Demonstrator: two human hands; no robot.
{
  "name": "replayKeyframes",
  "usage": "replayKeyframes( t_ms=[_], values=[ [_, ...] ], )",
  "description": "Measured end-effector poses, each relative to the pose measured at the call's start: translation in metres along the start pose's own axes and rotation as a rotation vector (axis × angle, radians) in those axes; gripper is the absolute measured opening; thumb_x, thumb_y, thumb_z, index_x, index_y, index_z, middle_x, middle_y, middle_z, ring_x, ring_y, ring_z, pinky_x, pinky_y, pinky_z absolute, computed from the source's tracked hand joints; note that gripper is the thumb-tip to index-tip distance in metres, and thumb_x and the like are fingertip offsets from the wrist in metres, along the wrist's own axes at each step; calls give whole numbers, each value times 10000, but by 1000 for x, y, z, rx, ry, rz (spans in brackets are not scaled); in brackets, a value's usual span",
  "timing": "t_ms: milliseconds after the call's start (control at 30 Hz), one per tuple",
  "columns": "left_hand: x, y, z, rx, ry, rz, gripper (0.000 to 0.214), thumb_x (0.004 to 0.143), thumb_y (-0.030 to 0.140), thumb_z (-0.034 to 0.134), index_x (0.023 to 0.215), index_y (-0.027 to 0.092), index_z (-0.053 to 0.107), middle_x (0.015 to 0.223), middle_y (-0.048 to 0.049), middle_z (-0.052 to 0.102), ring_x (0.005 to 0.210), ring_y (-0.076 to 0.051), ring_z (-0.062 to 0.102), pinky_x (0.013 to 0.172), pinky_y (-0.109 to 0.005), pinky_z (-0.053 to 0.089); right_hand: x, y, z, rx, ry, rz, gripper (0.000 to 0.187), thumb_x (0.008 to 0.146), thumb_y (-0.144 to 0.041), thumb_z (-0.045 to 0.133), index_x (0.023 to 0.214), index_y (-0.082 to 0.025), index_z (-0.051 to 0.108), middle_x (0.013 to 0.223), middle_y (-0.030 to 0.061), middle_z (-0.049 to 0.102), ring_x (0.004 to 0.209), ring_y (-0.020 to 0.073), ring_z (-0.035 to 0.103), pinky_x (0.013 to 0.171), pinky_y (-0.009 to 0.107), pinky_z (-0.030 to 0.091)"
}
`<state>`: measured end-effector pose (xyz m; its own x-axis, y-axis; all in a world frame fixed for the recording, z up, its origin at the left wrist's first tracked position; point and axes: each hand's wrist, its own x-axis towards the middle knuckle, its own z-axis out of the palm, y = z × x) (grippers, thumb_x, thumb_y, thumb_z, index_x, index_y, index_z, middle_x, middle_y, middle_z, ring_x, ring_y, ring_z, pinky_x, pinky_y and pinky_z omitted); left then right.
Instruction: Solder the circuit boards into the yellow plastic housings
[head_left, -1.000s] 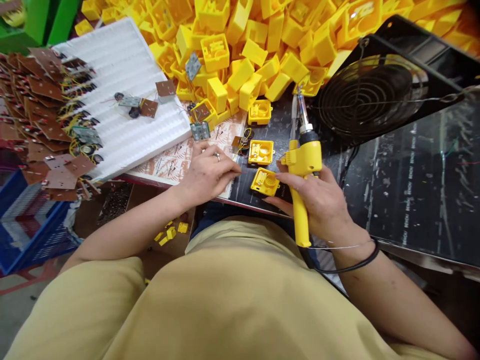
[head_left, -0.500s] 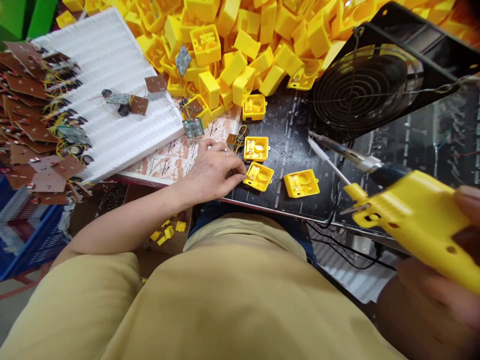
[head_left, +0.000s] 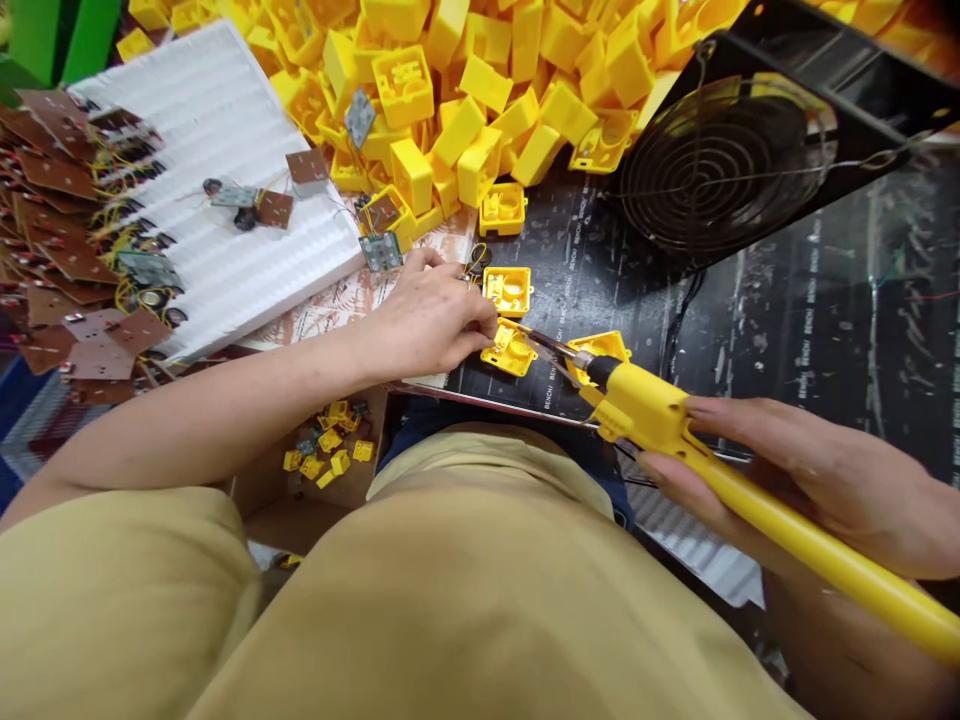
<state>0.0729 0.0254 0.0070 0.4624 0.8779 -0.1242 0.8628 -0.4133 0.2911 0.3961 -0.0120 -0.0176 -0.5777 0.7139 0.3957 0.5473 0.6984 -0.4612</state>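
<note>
My left hand [head_left: 431, 320] pinches the left edge of a small open yellow plastic housing [head_left: 510, 350] that lies on the black mat [head_left: 787, 330] at the table's near edge. My right hand [head_left: 825, 485] grips a yellow soldering iron [head_left: 660, 415] by its long handle. Its metal tip reaches left into the housing. A second open housing [head_left: 508, 290] sits just behind the first, and a third [head_left: 600, 347] lies under the iron's barrel. A small board with yellow wires [head_left: 474, 262] rests by my left fingers.
A big heap of yellow housings [head_left: 480, 90] fills the back. A black fan with a wire grille [head_left: 712, 170] leans at the right. A white foam sheet [head_left: 225, 190] carries wired boards; brown circuit boards [head_left: 67, 250] are piled at far left. Small yellow parts [head_left: 326, 455] lie below the table edge.
My right hand swung the soldering iron away to the right, then brought it back, and its tip now sits in the housing. My left hand stayed on that housing.
</note>
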Motion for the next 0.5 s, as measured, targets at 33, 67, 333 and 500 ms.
replayKeyframes(
  t_ms=[33, 67, 333, 500],
  values=[
    [-1, -1, 0, -3, 5, 3, 186, 899, 254, 618, 824, 260, 788, 782, -16, 774, 924, -233, 628, 1049, -501, 356, 0, 1, 1, 19, -3, -21, 314, 981, -445, 675, 1241, -269, 657, 919, 15, 790, 722, 176, 755, 648, 272, 637],
    [-1, -1, 1, -11, 7, 4, 177, 893, 254, 623, 822, 260, 786, 764, -12, 768, 906, -226, 626, 1042, -496, 358, 0, 1, 1, 43, -2, -50, 310, 982, -407, 674, 1258, -268, 648, 915, 13, 790, 728, 172, 757, 657, 265, 642],
    [4, 7, -3, 8, -108, -74, 149, 853, 242, 645, 803, 230, 785, 752, -27, 746, 904, -242, 628, 1063, -512, 342, 16, -8, 5, 41, 87, -195, 354, 999, -407, 688, 1312, -265, 604, 859, 6, 778, 716, 169, 758, 618, 261, 631],
    [6, 9, -6, 31, -112, -59, 167, 868, 234, 637, 792, 235, 785, 805, -37, 757, 934, -249, 616, 1045, -517, 339, 22, -10, 5, 144, 85, -261, 175, 959, -275, 738, 1090, -280, 622, 772, -40, 740, 711, 173, 761, 614, 267, 654]
  ],
)
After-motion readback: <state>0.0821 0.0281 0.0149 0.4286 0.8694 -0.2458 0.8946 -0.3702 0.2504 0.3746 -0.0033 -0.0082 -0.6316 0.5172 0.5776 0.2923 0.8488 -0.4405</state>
